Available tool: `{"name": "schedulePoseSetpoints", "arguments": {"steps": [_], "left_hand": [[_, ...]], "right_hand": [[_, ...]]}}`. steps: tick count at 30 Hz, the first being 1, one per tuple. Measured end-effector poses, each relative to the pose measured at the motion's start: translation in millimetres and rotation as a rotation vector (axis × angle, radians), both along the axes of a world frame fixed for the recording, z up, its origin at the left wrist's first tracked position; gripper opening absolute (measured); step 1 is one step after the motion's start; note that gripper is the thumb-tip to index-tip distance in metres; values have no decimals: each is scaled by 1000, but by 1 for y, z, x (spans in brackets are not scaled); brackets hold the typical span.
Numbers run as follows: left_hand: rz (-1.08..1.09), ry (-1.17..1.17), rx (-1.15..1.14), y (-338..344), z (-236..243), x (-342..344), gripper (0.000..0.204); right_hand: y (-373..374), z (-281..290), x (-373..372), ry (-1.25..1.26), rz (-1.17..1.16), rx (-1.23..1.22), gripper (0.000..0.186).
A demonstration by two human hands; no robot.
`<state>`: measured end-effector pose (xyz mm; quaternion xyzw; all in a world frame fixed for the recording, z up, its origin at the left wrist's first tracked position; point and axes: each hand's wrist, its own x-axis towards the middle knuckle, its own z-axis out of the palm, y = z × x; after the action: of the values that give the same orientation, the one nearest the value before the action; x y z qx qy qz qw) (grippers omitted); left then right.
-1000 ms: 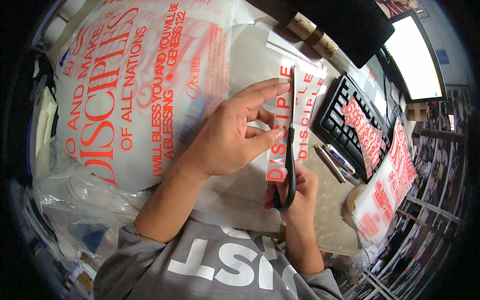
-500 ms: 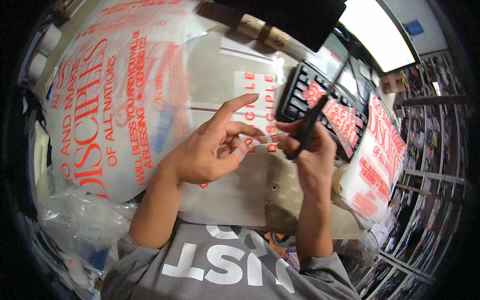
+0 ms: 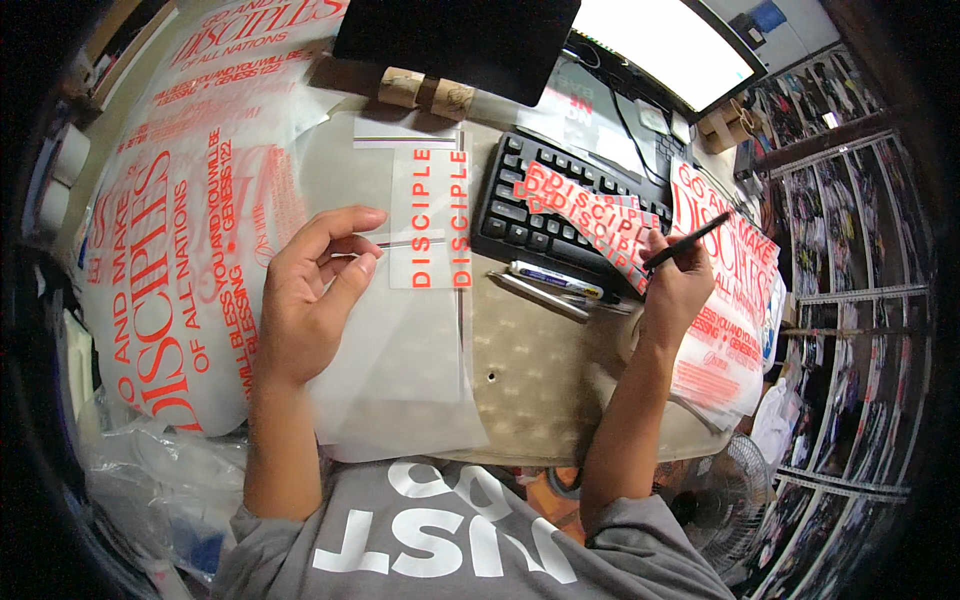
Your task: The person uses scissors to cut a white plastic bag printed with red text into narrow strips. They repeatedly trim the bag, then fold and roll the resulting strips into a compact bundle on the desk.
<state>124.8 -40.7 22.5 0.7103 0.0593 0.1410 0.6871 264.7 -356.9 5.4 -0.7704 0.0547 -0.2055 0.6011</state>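
My left hand [image 3: 312, 295] hovers over a pale plastic bag [image 3: 390, 350], fingers loosely curled and apart, holding nothing. Beside its fingertips, a clear piece of film with two rows of red letters [image 3: 430, 225] lies on the bag. My right hand [image 3: 682, 282] grips a slim black tool [image 3: 700, 238], whose exact kind cannot be made out. Its fingertips meet the edge of several clear strips with red lettering [image 3: 590, 220], fanned across a black keyboard [image 3: 510, 195]. Whether a strip is pinched there too is hidden.
Large white bags with red print [image 3: 170, 330] cover the left side; another printed bag [image 3: 715, 350] lies at the right. A marker [image 3: 555, 278] rests below the keyboard. A monitor [image 3: 680, 50] stands behind, a fan [image 3: 725, 500] is low right, and full shelves [image 3: 840, 360] line the right.
My hands have parted, and the lettered strip between them is gone from there. My right hand has moved right to the strips on the keyboard with the black tool; the left has drawn back left.
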Motion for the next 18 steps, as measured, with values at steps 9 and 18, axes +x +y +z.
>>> {"name": "schedulePoseSetpoints", "arguments": {"steps": [9, 18], "left_hand": [[32, 92, 620, -5, 27, 26, 33], [181, 162, 1121, -16, -37, 48, 47]], "right_hand": [[-43, -7, 6, -78, -77, -78, 20], [-23, 7, -16, -59, 182, 171, 29]]}}
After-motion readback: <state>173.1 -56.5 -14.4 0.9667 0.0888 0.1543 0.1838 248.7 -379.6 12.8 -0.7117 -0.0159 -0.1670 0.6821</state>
